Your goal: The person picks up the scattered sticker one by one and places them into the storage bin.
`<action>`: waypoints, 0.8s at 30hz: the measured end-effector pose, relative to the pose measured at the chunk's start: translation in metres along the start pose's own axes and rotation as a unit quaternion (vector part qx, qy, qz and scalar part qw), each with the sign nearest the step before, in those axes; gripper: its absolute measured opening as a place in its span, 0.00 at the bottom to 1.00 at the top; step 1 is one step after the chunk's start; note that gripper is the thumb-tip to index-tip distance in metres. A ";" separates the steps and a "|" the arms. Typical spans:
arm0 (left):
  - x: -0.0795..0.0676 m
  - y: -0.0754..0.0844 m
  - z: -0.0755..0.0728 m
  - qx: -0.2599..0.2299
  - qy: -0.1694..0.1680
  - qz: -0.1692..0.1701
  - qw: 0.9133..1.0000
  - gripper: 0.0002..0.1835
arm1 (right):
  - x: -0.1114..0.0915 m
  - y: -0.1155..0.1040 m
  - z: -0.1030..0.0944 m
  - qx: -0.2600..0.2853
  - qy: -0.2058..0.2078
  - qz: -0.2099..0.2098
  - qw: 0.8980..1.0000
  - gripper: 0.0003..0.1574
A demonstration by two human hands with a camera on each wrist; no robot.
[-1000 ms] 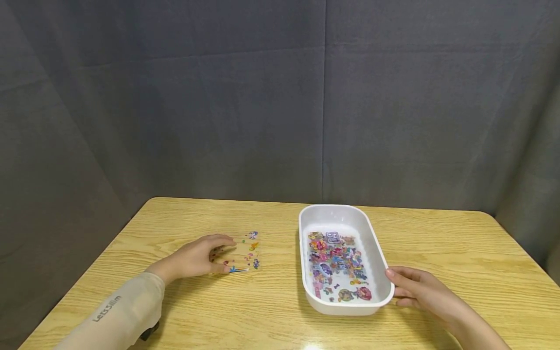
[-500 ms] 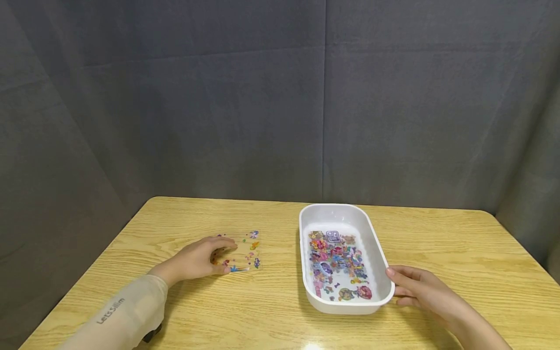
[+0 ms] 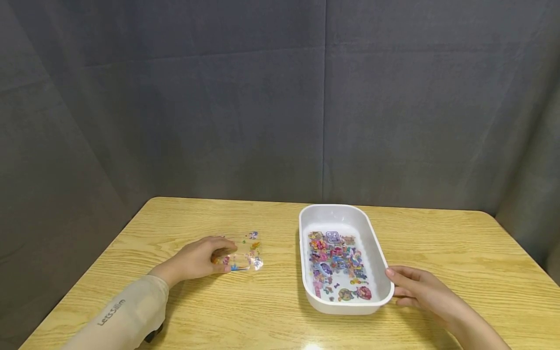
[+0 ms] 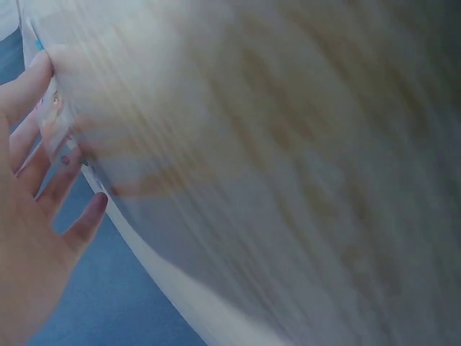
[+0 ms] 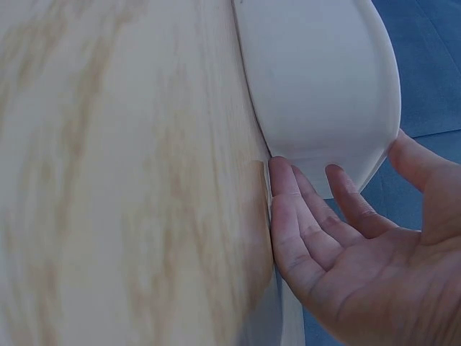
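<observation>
A clear sticker sheet (image 3: 245,250) with small coloured figures is at the left of the table. My left hand (image 3: 197,257) holds it by the left part, thumb at the near edge and fingers across the far side; the palm hides some of it. In the left wrist view the sheet (image 4: 56,108) shows between thumb and fingers. A white plastic tray (image 3: 380,248) stands to the right, with several colourful sticker sheets (image 3: 337,262) lying inside. My right hand (image 3: 420,289) grips its near right corner, thumb on the rim and fingers against the outer wall, as the right wrist view shows.
The wooden table (image 3: 271,311) has rounded far corners. A grey curtain (image 3: 240,121) hangs behind it and at both sides. Something small and black (image 3: 154,334) shows under the left sleeve (image 3: 118,316).
The sticker sheet has shifted a little and now catches light at its near right corner, as if bent. The left hand has moved very slightly right; the right hand and tray stay put.
</observation>
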State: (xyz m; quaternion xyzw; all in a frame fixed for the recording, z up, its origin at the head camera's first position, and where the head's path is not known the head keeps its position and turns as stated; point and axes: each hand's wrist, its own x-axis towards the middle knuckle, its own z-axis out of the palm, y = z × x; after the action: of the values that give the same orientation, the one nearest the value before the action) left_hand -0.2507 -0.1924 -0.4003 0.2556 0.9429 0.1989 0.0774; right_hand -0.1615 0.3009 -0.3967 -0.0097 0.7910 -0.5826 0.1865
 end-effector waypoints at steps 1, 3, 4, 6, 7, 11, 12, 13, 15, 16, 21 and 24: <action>0.000 0.000 -0.001 0.004 0.002 0.001 1.000 0.29 | 0.000 0.000 0.000 0.001 0.000 0.001 1.000 0.42; 0.001 0.001 -0.002 0.012 0.007 0.000 1.000 0.27 | 0.000 0.000 0.000 0.004 0.000 0.002 1.000 0.42; 0.002 0.001 -0.003 0.015 0.011 0.000 1.000 0.25 | 0.000 0.000 0.000 0.006 -0.001 0.003 1.000 0.42; 0.003 0.002 -0.005 0.023 0.019 -0.003 1.000 0.23 | 0.000 0.000 0.000 0.009 -0.003 0.002 1.000 0.42; 0.003 0.002 -0.005 0.026 0.022 -0.005 0.999 0.23 | 0.000 0.000 0.000 0.012 -0.004 0.002 1.000 0.42; 0.004 0.003 -0.007 0.024 0.022 -0.015 0.999 0.22 | 0.001 0.001 -0.001 0.013 -0.006 0.001 1.000 0.42; 0.004 0.003 -0.007 0.023 0.022 -0.018 0.999 0.22 | 0.001 0.001 -0.001 0.014 -0.007 0.002 1.000 0.42; 0.004 0.003 -0.007 0.023 0.023 -0.019 0.999 0.22 | 0.001 0.001 -0.001 0.014 -0.008 0.002 1.000 0.42; 0.005 0.004 -0.008 0.024 0.029 -0.021 0.999 0.21 | 0.001 0.001 -0.001 0.013 -0.010 0.003 1.000 0.42; 0.005 0.004 -0.008 0.023 0.032 -0.020 0.999 0.21 | 0.001 0.001 -0.001 0.014 -0.011 0.003 1.000 0.42; 0.006 0.005 -0.009 0.024 0.048 -0.021 0.998 0.19 | 0.001 0.001 -0.002 0.016 -0.013 0.003 1.000 0.42; 0.006 0.007 -0.009 0.021 0.057 -0.018 0.998 0.18 | 0.001 0.001 -0.002 0.017 -0.012 0.003 1.000 0.42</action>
State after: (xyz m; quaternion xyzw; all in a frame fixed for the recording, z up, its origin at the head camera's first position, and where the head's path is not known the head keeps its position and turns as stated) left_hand -0.2548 -0.1867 -0.3890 0.2279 0.9544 0.1916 0.0217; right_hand -0.1629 0.3029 -0.3973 -0.0116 0.7788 -0.5951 0.1978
